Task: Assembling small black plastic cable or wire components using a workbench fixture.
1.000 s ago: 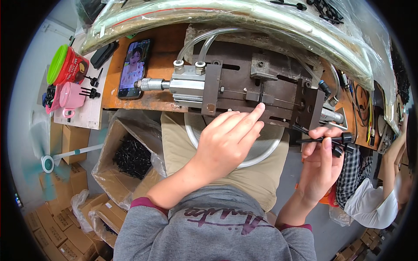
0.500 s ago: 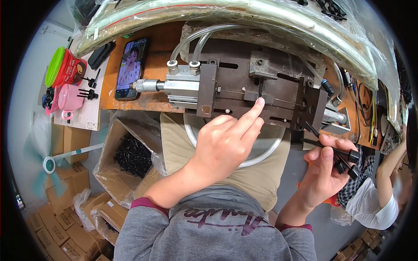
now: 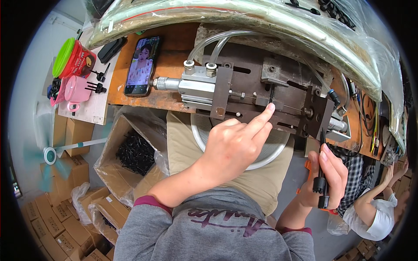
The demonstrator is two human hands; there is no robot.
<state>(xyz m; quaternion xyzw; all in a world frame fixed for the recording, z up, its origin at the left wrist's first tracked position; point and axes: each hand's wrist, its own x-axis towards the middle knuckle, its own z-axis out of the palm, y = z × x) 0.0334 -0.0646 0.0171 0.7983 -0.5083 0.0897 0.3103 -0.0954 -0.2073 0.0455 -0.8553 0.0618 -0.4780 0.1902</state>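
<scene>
My left hand [image 3: 233, 143] reaches over a dark metal clamping fixture [image 3: 244, 78]. Its index finger is stretched out, and the tip touches a thin black plastic pin [image 3: 272, 92] standing at a small block in the middle. The other fingers are partly bent. Several black plastic pins with round ribbed heads [image 3: 321, 185] are held in my right hand [image 3: 333, 174], to the right of the fixture. Their heads point down toward me and the stems away. A silver air cylinder [image 3: 198, 89] is mounted at the fixture's left end, another silver cylinder [image 3: 337, 125] at its right.
Left of the fixture, a phone [image 3: 142, 65] leans on the wooden bench [image 3: 170, 102]. A pink cup [image 3: 77, 91] and red tub [image 3: 80, 61] stand farther left. Below are a carton of black pins [image 3: 135, 154] and a white basket [image 3: 198, 135]. A fan [image 3: 50, 155] spins left; another person [image 3: 370, 213] sits right.
My right hand has turned and lowered slightly, swinging its pins' heads toward me. The left cylinder's rod has come out toward the middle. My left fingertip stays on the pin; the whole view shifted slightly.
</scene>
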